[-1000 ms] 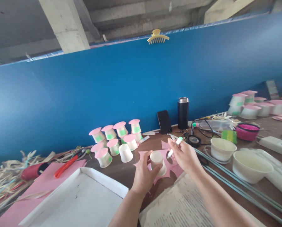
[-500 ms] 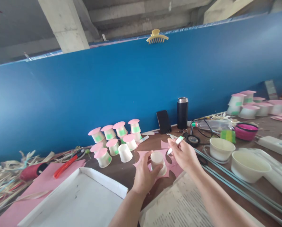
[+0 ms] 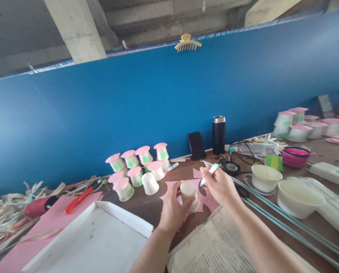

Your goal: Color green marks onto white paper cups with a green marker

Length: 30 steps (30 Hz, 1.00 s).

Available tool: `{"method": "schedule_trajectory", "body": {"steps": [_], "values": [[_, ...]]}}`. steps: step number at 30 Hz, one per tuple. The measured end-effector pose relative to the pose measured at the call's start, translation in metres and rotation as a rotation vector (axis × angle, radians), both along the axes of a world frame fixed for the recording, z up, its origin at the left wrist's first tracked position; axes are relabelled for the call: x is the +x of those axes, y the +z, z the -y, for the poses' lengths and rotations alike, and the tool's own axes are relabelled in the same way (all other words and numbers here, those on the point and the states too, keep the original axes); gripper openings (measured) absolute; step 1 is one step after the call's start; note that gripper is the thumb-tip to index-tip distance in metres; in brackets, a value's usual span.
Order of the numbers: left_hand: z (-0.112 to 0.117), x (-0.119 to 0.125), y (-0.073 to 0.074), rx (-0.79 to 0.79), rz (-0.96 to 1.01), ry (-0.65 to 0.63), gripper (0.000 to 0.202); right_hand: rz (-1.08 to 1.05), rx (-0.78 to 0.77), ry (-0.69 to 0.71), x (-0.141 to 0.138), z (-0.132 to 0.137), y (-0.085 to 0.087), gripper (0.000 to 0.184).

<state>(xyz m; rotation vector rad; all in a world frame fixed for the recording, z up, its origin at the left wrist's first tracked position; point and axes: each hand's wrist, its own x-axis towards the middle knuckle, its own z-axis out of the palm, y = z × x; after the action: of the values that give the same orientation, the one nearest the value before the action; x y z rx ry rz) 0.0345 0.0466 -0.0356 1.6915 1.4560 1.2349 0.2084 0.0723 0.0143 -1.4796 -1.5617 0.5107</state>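
My left hand point(image 3: 173, 208) is closed around a white paper cup point(image 3: 188, 187), which stands upside down on a cut-out sheet of pink paper point(image 3: 169, 189). Between the fingers of my right hand point(image 3: 219, 184) is a white pen point(image 3: 213, 169) with a green end. Its tip points down at the pink paper, just right of the cup; whether it touches cannot be made out. Left of my hands, another bare white cup point(image 3: 150, 184) stands upside down beside several cups topped with pink paper discs point(image 3: 123, 184).
A white box lid point(image 3: 115, 231) lies at front left, near red-handled scissors point(image 3: 78, 200). Newspaper point(image 3: 214, 242) lies under my forearms. To the right are blue rods point(image 3: 277, 220) and white bowls point(image 3: 300, 199). A phone point(image 3: 196, 146) and black flask point(image 3: 219, 136) stand by the blue partition point(image 3: 101, 106).
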Motion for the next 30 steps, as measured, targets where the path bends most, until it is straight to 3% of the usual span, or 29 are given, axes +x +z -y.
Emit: {"method": "schedule_trajectory", "body": {"steps": [30], "values": [[-0.0025,-0.0008,-0.002,0.0,0.02,-0.01,0.055,0.036,-0.025,0.004,-0.0006,-0.0032,-0.0058,0.036]]}}
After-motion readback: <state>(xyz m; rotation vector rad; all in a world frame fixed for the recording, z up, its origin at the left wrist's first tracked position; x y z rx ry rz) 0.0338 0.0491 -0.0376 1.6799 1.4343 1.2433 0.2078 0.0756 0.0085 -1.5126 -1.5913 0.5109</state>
